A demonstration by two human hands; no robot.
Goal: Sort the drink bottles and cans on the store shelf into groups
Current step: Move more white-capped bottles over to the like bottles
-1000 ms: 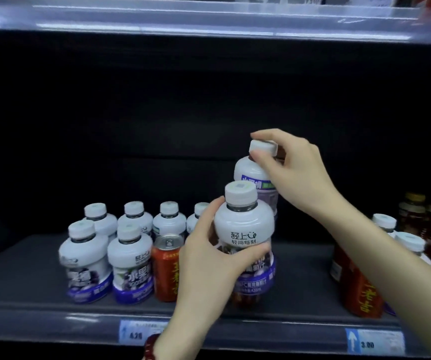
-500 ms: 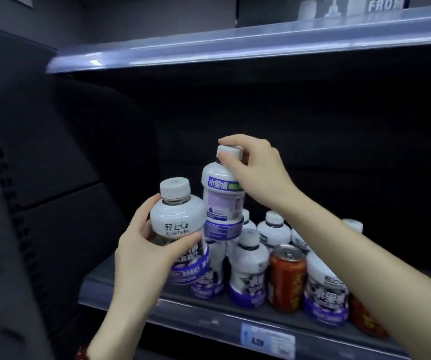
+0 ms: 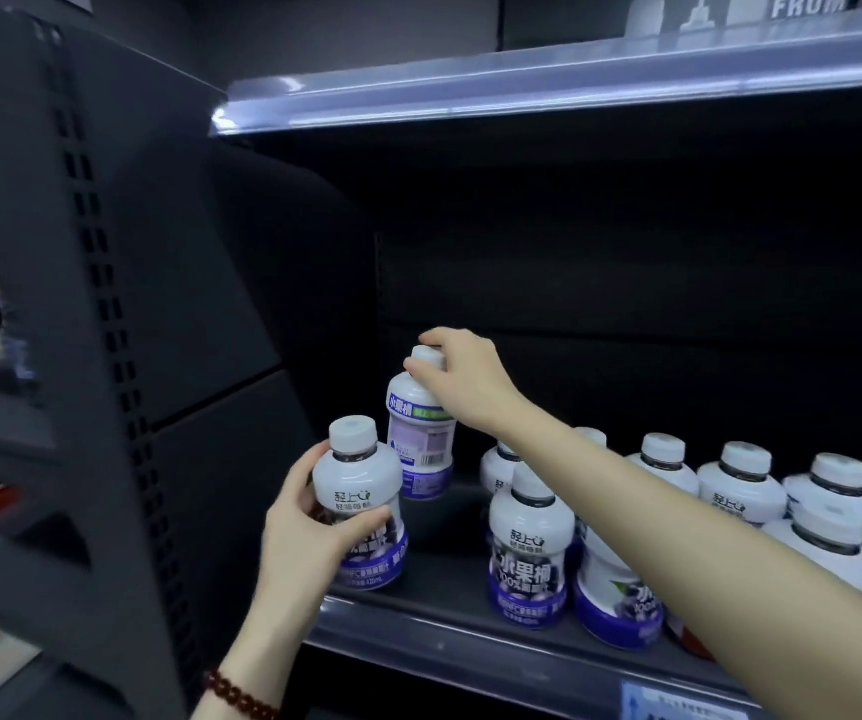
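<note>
My left hand (image 3: 309, 532) grips a white-and-purple juice bottle (image 3: 358, 501) around its middle, at the shelf's front left corner, its base about on the shelf. My right hand (image 3: 462, 381) holds a second bottle of the same kind (image 3: 421, 433) by its white cap, further back and slightly raised, barcode side facing me. Several matching bottles (image 3: 530, 543) stand grouped to the right, partly hidden behind my right forearm. A red can (image 3: 688, 636) peeks out under that forearm at the front right.
The dark shelf (image 3: 444, 569) has bare floor between the held bottles and the group. A black perforated side panel (image 3: 106, 356) closes the left. An upper shelf edge (image 3: 522, 90) runs overhead. A price tag (image 3: 678, 704) sits on the front rail.
Both hands have carried their bottles left and down toward the shelf's left end. The view has swung left, so the standing group now lies to the right.
</note>
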